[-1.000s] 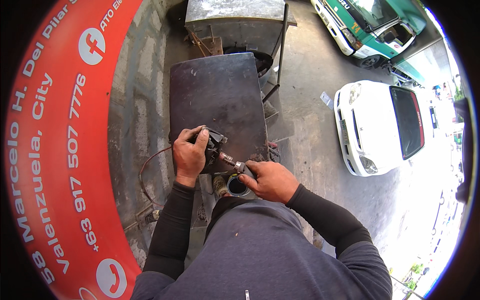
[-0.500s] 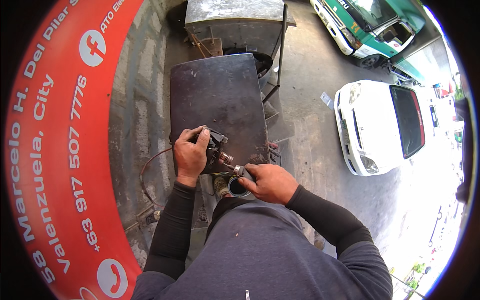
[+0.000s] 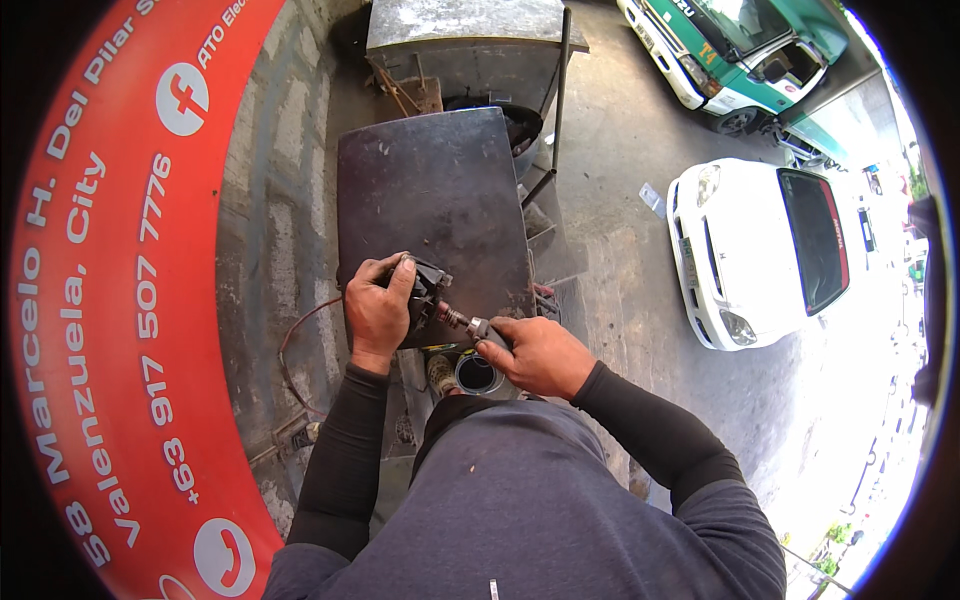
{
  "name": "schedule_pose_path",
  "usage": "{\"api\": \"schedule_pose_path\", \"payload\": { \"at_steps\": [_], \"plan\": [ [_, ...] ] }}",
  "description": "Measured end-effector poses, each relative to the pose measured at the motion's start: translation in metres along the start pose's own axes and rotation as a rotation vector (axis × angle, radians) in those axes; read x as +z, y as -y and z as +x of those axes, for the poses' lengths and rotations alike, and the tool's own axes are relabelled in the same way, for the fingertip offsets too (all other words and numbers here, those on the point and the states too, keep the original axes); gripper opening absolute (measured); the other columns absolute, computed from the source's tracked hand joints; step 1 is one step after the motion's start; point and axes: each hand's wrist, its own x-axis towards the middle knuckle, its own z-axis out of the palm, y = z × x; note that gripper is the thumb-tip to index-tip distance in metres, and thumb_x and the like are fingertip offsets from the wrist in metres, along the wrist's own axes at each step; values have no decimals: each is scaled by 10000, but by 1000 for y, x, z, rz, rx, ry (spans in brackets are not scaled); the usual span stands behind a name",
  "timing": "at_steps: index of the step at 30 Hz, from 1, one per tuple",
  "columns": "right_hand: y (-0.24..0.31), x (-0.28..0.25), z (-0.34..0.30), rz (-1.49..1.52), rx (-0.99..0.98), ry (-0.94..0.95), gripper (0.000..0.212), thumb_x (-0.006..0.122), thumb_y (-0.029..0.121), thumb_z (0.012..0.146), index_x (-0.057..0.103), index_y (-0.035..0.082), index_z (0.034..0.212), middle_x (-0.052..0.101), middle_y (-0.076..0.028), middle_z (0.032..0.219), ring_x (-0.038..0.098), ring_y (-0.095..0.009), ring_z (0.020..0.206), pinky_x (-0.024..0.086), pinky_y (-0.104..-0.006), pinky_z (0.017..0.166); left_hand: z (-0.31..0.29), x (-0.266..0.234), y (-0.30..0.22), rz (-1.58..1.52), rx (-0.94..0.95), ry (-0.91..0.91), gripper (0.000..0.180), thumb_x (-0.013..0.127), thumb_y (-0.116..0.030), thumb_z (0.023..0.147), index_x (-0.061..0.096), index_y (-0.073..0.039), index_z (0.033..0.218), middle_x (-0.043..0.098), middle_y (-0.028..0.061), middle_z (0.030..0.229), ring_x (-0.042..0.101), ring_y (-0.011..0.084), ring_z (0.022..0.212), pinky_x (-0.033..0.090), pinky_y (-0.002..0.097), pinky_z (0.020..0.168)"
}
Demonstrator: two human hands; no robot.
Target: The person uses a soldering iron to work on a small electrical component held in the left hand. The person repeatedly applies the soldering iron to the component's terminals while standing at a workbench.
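Observation:
My left hand [image 3: 378,312] grips a dark, blocky mechanical part [image 3: 430,283] above the near edge of the dark tabletop [image 3: 435,185]. A ribbed copper-coloured piece [image 3: 449,314] sticks out of it toward the right. In my right hand [image 3: 542,358] is a short hand tool [image 3: 481,327] with a dark handle and a shiny metal collar. Its tip meets the copper-coloured piece; what kind of tip it is, I cannot make out. Both hands are closed. Just below the tool stands a round can [image 3: 478,374] with a dark inside.
A thin reddish cable [image 3: 287,350] curves down left of the table. Behind it stands a metal-topped bench [image 3: 465,22] beside an upright pipe [image 3: 562,95]. A red banner [image 3: 110,300] fills the left. A white car [image 3: 745,255] and a green-and-white truck [image 3: 735,60] are at right.
The tool's tip has moved up and left, from just below the copper-coloured piece onto it. My right hand has shifted slightly; my left hand keeps its grip on the part.

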Motion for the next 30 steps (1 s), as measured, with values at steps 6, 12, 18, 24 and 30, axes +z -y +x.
{"api": "schedule_pose_path", "payload": {
  "at_steps": [6,12,18,24,30],
  "plan": [
    [3,-5,1,-5,-6,33,516,678,485,1171,805,-11,1233,812,-274,941,801,-492,916,624,-563,844,-1,-1,4,-34,-9,0,360,848,-284,1088,883,33,1255,839,135,1103,820,258,1026,618,373,959],
    [3,-7,-1,5,5,53,518,685,485,1169,814,-6,1273,822,-271,969,808,-483,947,628,-551,866,-1,-3,3,-30,3,8,357,850,-276,1096,877,44,1252,836,124,1103,816,233,1041,615,359,964],
    [-1,-6,2,41,25,37,525,687,491,1168,815,-2,1298,824,-277,986,807,-489,955,632,-550,883,-2,-3,1,-45,4,14,359,854,-275,1095,876,45,1256,834,121,1127,810,228,1032,618,358,958],
    [-2,-2,0,30,15,72,514,689,491,1172,806,-1,1266,799,-282,951,794,-496,938,617,-556,864,-7,-5,2,-93,29,21,354,820,-243,1098,868,54,1284,798,100,1129,776,211,1029,606,357,955],
    [3,0,-3,29,-4,85,460,706,450,1177,795,6,1255,790,-281,958,781,-490,925,599,-550,845,-30,-20,25,-206,142,-11,379,739,-185,1074,862,53,1341,734,69,1121,702,193,1065,568,348,991]
  ]
}}
